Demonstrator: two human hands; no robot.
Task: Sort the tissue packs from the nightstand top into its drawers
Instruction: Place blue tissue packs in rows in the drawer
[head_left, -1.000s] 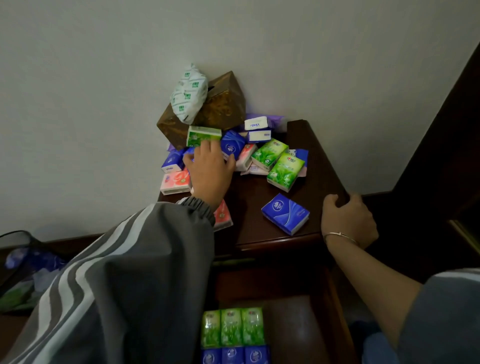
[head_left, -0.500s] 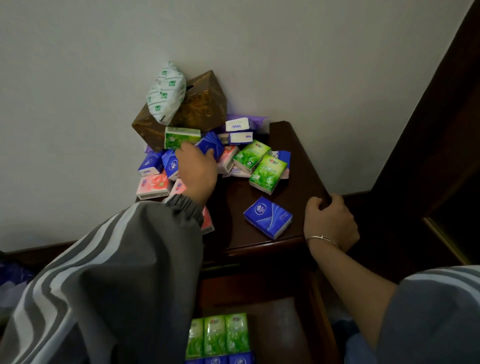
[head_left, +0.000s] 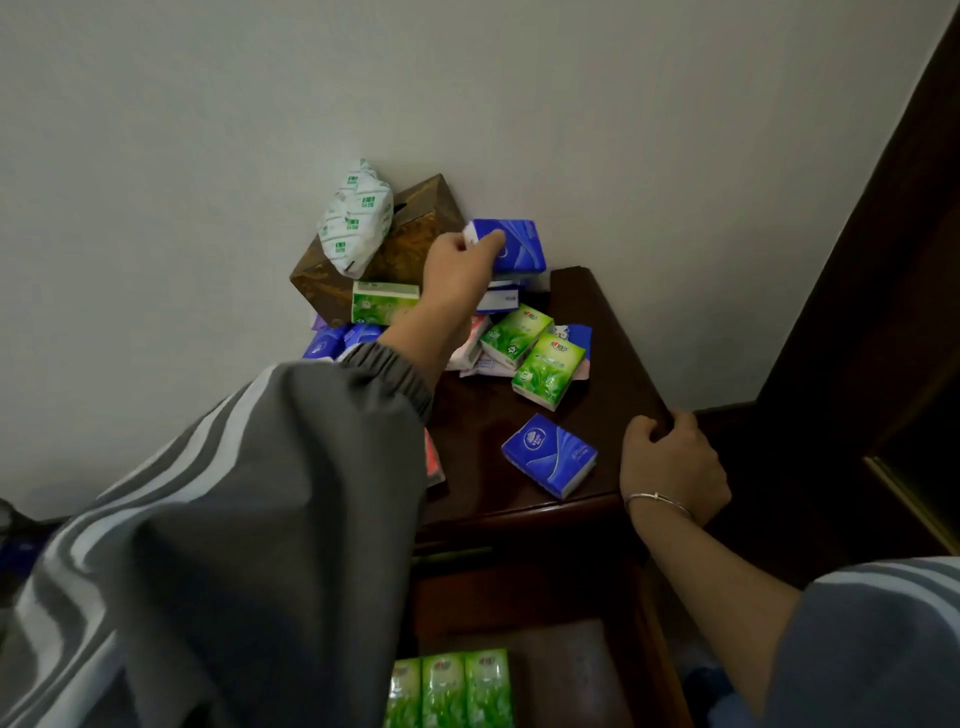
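Note:
My left hand (head_left: 457, 270) pinches a blue tissue pack (head_left: 517, 247) and holds it in the air above the pile at the back of the dark wooden nightstand (head_left: 613, 338). The pile holds green packs (head_left: 545, 369), pink ones and more blue ones (head_left: 332, 340). One blue pack (head_left: 550, 454) lies alone near the front edge. My right hand (head_left: 670, 462) grips the nightstand's right front corner. Below, the open drawer (head_left: 566, 670) shows three green packs (head_left: 449, 688) side by side.
A brown tissue box (head_left: 405, 249) leans on the wall at the back, with a white and green soft pack (head_left: 356, 218) on it. Dark wooden furniture (head_left: 883, 312) rises on the right. My grey striped left sleeve (head_left: 234, 519) hides the nightstand's left front.
My left hand has risen from the pile with a blue pack pinched in its fingers. The right hand has stayed on the corner.

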